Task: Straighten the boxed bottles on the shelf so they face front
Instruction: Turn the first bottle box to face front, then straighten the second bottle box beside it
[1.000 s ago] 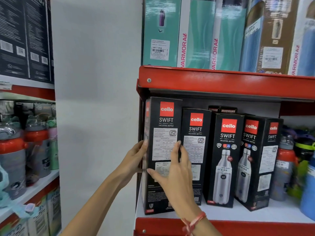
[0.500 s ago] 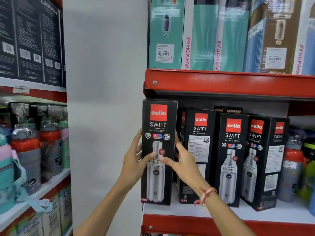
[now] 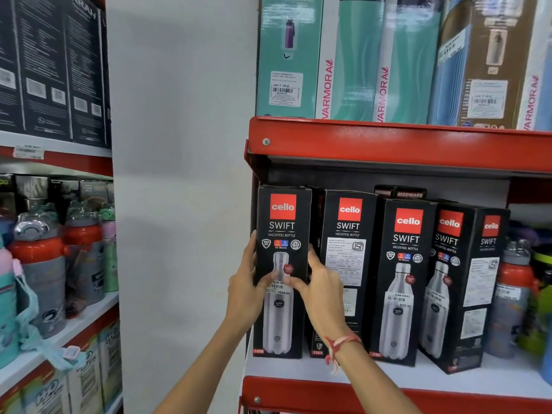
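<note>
We face the red shelf (image 3: 388, 380), where five black boxes stand in a row. The leftmost box (image 3: 282, 264) now shows its bottle picture to the front; a second ago it showed its printed label side. The second box (image 3: 348, 264) shows its label side, and the far-right box (image 3: 466, 282) sits angled, so those remain. Our left hand (image 3: 246, 294) and right hand (image 3: 321, 294) clasp the leftmost box from either side, thumbs on its face.
</note>
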Demonstrator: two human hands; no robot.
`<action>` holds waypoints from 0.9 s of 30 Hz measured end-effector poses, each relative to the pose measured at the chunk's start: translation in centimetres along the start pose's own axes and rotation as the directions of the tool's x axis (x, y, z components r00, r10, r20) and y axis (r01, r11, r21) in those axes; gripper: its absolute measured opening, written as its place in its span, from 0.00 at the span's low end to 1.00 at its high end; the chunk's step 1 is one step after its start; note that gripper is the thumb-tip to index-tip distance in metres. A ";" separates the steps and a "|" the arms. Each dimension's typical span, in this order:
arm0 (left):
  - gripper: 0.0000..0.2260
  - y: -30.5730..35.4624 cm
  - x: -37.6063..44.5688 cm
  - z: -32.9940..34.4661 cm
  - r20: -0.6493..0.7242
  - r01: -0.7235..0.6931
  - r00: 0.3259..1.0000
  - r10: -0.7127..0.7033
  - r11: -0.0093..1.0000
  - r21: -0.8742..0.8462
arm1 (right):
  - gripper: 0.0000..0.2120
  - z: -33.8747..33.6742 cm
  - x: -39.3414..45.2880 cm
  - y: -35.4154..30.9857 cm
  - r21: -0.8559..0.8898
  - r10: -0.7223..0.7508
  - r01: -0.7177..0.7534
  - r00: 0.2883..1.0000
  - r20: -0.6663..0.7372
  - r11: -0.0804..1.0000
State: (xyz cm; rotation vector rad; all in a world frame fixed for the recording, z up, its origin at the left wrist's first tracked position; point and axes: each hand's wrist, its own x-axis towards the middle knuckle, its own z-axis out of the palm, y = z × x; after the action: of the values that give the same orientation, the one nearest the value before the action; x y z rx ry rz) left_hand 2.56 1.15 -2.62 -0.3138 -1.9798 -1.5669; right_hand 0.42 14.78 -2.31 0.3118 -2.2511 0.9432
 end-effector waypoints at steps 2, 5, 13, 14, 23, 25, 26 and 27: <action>0.36 0.1 -0.2 0.2 -0.015 0.008 1.000 -0.008 1.000 0.000 | 0.32 -0.6 -0.3 0.1 -0.001 -0.041 0.041 0.997 -0.067 0.999; 0.35 0.1 -0.1 -0.1 -0.036 0.027 0.999 -0.027 1.000 -0.001 | 0.21 -1.9 -0.8 0.2 0.064 -0.135 0.163 0.941 -0.311 0.985; 0.32 0.7 -0.6 0.5 -0.127 0.003 0.992 0.013 0.992 0.125 | 0.49 -2.3 0.2 1.4 -0.228 0.124 -0.227 0.911 -0.392 0.947; 0.32 0.9 -0.8 0.7 -0.149 -0.012 0.988 0.035 0.989 0.151 | 0.52 -2.2 0.2 1.5 -0.222 0.157 -0.251 0.917 -0.367 0.942; 0.21 3.9 -2.3 3.7 -0.225 -0.225 0.928 0.296 0.929 0.292 | 0.56 -5.3 -0.6 2.5 0.070 0.109 -0.095 0.967 -0.230 0.993; 0.20 4.5 -2.4 4.5 -0.161 -0.225 0.951 0.264 0.948 0.227 | 0.56 -6.9 -1.2 2.8 0.117 0.045 -0.021 0.976 -0.211 0.993; 0.21 4.8 -2.5 4.9 -0.129 -0.217 0.961 0.245 0.956 0.197 | 0.56 -7.8 -1.4 3.0 0.129 0.019 0.007 0.979 -0.201 0.992; 0.22 5.2 -2.7 5.3 -0.096 -0.202 0.971 0.220 0.964 0.170 | 0.56 -8.6 -1.6 3.1 0.144 0.001 0.026 0.983 -0.186 0.989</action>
State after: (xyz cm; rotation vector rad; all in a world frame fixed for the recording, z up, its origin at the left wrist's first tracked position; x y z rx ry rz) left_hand 5.82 8.09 -0.70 -0.3502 -1.9011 -1.2571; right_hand 4.43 23.00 -0.58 0.2900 -2.0133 1.0872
